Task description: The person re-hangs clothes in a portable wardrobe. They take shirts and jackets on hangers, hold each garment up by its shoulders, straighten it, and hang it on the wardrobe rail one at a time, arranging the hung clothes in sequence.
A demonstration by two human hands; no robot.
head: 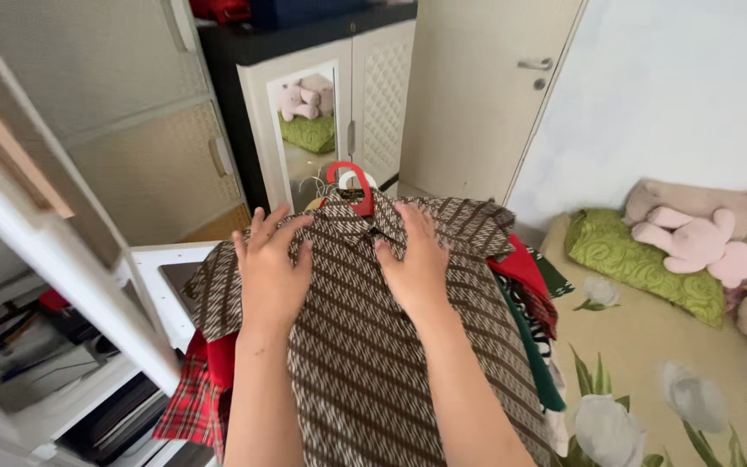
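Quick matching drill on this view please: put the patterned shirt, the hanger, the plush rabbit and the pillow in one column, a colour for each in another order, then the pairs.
Things:
1. patterned shirt
2. hanger
3. plush rabbit
4. pillow

Colours:
A. pink
B. green
C. brown and white
D. red

Pairs: 1-C, 2-D, 3-A, 4-B. The left hand and the right hand both lie flat on the shirt near its collar.

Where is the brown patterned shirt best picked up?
Probably by the red hanger hook sticking out above the collar of the shirt, reached from above at the far end. It is the only rigid, exposed part; the cloth lies flat on the pile.
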